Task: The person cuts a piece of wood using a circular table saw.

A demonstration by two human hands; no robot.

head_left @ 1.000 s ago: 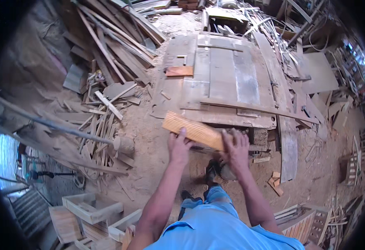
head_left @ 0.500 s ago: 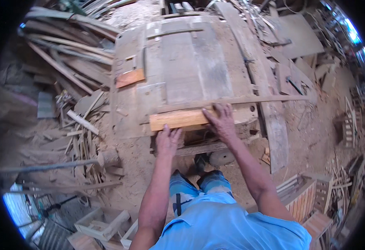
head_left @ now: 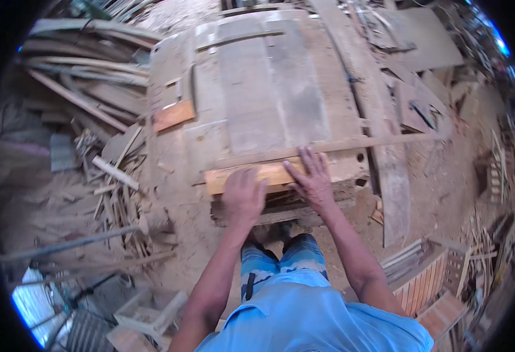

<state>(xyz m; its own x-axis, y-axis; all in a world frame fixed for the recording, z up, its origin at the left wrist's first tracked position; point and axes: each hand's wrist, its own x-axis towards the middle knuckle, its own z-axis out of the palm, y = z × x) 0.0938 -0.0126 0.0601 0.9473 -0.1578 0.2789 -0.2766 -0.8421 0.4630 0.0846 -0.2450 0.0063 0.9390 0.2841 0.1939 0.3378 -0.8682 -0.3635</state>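
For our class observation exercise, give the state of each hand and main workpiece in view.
Yellowish board: lying at near edge of table
Left hand: over the board, blurred
Right hand: open on the board
Long strip: lying across the table
Reddish block: lying flat, untouched

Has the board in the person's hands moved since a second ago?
Yes: the board moved forward, toward the worktable, and is now closer alongside the long wooden strip there.

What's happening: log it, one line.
left hand: on board; right hand: on board; board: at near edge of worktable, beside long strip
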